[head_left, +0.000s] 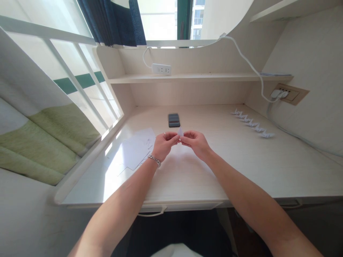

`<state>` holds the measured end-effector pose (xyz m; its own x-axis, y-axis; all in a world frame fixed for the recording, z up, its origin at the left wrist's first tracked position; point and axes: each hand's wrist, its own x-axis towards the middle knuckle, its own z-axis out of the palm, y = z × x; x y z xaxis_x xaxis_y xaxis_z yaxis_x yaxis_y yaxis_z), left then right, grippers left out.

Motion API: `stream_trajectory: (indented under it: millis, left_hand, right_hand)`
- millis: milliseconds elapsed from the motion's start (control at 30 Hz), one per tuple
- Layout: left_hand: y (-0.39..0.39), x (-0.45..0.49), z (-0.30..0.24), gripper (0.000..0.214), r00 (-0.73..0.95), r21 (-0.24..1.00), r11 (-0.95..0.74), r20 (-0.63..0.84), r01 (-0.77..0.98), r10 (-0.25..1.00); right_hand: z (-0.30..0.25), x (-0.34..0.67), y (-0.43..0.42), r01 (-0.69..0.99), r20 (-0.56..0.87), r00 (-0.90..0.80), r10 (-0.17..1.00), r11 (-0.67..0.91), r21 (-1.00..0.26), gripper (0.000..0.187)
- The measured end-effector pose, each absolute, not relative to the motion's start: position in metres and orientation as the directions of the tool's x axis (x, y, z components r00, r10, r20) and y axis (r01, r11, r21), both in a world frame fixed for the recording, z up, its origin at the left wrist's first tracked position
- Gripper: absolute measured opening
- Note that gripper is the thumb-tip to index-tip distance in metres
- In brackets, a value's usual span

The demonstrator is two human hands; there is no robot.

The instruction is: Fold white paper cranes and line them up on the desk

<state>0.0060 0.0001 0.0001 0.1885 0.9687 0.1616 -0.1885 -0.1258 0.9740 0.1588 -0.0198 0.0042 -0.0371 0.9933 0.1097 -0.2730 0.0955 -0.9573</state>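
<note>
Pale cloth (175, 250) shows at the bottom edge, nearest of all, between two bare forearms that reach forward over a white desk (187, 182). Just under the desk's front edge is a drawer with a curved handle (154, 214). Farther in, the left hand (164, 144), with a chain bracelet (154, 160) at its wrist and a ring (165, 135) on one finger, meets the right hand (197, 143). Both have thumb and fingers pinched close on a small piece of folded white paper (180, 132), held point up between them near the middle of the desk. White sheets (136, 146) lie to the left, partly in bright sun. Just beyond the hands rests a small dark case (174, 120), and well off to the right stands a slanting row of folded paper birds (252, 124). At the back, a shelf (187, 77) bears a white power strip (161, 69); a white cable (243, 56) hangs down to a wall socket (294, 96). Behind are a dark blue curtain (115, 23) and a bright window with a green frame (183, 16).
</note>
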Motion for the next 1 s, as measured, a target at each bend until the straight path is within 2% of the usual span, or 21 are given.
stream_trajectory:
  millis: [433, 633, 1000]
  left_hand:
    - [0.0017, 0.0087, -0.0012, 0.039, 0.156, 0.953, -0.202, 0.241, -0.227, 0.958]
    - [0.0039, 0.0078, -0.0063, 0.040, 0.157, 0.945, -0.247, 0.283, -0.214, 0.946]
    - [0.0017, 0.0084, -0.0046, 0.030, 0.205, 0.957, -0.241, 0.271, -0.162, 0.940]
  right_hand:
    - [0.0050, 0.1578, -0.0190, -0.264, 0.073, 0.070, 0.995, 0.089, -0.960, 0.044]
    - [0.0056, 0.1576, -0.0205, -0.228, 0.056, -0.041, 0.998, 0.045, -0.973, 0.035]
    - [-0.0015, 0.1561, -0.0151, -0.062, 0.140, 0.027, 0.990, 0.142, -0.988, 0.024]
